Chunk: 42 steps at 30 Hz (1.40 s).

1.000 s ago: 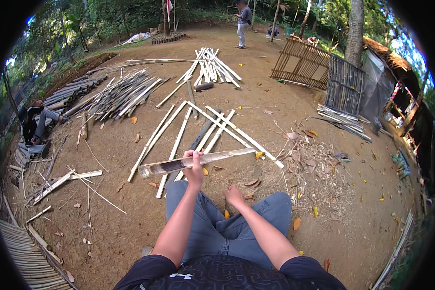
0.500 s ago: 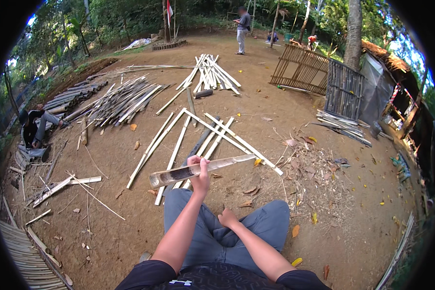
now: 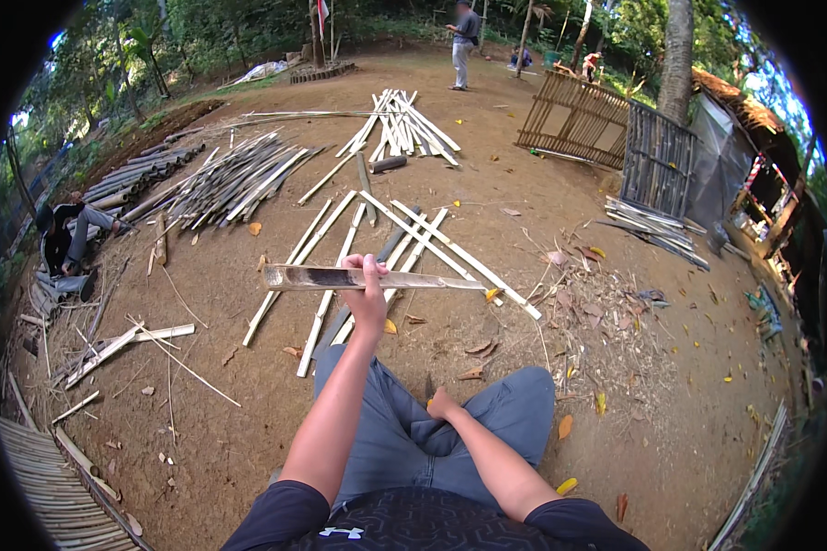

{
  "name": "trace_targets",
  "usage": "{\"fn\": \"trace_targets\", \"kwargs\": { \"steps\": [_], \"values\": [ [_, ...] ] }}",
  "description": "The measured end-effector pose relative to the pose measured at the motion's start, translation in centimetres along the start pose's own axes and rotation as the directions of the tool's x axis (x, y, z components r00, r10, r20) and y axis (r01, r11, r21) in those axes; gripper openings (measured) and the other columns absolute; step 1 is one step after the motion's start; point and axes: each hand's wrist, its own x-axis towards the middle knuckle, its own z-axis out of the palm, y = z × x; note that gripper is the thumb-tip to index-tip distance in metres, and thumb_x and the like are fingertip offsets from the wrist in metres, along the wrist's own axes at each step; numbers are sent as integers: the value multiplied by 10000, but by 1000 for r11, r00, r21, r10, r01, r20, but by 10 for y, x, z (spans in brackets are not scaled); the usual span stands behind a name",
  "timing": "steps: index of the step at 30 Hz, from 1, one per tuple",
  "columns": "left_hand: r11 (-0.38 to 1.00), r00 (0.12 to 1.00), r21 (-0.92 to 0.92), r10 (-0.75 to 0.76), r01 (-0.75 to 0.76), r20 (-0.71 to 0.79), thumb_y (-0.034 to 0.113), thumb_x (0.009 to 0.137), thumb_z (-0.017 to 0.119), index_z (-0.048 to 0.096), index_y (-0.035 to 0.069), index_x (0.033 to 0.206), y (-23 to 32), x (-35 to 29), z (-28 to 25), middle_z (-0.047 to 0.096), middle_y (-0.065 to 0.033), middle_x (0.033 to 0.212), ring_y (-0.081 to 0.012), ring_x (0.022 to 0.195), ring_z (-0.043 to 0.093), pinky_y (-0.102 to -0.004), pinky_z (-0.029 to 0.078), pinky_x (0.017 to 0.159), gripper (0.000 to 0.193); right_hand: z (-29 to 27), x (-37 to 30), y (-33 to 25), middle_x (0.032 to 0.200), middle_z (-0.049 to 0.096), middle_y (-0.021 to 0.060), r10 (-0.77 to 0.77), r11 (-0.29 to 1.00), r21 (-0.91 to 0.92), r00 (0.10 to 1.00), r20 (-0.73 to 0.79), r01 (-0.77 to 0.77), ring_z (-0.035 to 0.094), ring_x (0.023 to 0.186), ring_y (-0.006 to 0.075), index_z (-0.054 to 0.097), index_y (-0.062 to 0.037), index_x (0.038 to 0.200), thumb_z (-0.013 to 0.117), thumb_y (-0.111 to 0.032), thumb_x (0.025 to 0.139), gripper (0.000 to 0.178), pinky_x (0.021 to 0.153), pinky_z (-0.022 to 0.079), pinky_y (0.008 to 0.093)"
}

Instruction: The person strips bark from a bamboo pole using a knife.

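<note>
Gripped in the left hand point(image 3: 366, 292) alone, split bamboo point(image 3: 423, 280) could twist; the right hand point(image 3: 443, 404) is curled, apparently around a knife point(image 3: 429, 387).

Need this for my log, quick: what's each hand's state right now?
Left hand: closed, holding a split bamboo piece.
Right hand: closed, seemingly on a dark pointed tool, mostly hidden.

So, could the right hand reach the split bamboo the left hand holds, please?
Probably yes: nothing visible stands between the right hand and the split bamboo, though that hand seems to grip a dark, narrow tool.
</note>
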Motion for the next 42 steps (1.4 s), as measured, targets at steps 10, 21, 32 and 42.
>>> {"fn": "trace_targets", "kwargs": {
  "steps": [10, 21, 32, 42],
  "values": [
    [958, 999, -285, 44, -38, 14, 244, 1054, 385, 411, 70, 792, 11, 12, 33, 445, -27, 617, -162, 628, 557, -353, 505, 721, 316, -68, -2, 18, 607, 565, 50, 238, 477, 824, 948, 212, -304, 476, 424, 140, 568, -18, 864, 392, -309, 954, 351, 370, 398, 318],
    [865, 993, -494, 117, -87, 29, 285, 1017, 458, 339, 122, 713, 73, 27, 46, 268, 32, 557, -85, 460, 314, -279, 348, 490, 365, -115, -47, 14, 713, 462, -18, -22, -131, 980, 989, 147, -149, 338, 461, 59, 468, -174, 1091, 527, -424, 991, 276, 436, 300, 225],
    [883, 992, -456, 128, -114, 0, 316, 1008, 476, 327, 131, 695, 107, 46, 35, 249, 33, 545, -90, 461, 274, -281, 305, 468, 393, -112, -53, 11, 725, 500, 16, 51, 0, 999, 997, 54, -54, 367, 451, 67, 449, -164, 1038, 607, -330, 968, 240, 415, 312, 236],
    [881, 988, -457, 150, -122, 25, 188, 1016, 482, 351, 129, 726, 86, 51, 51, 285, 48, 535, -61, 418, 308, -246, 282, 389, 324, -111, -53, 11, 743, 501, 30, 34, -54, 997, 998, 55, -53, 376, 464, 75, 438, -159, 1055, 601, -333, 973, 252, 426, 324, 243]
  ]
}}
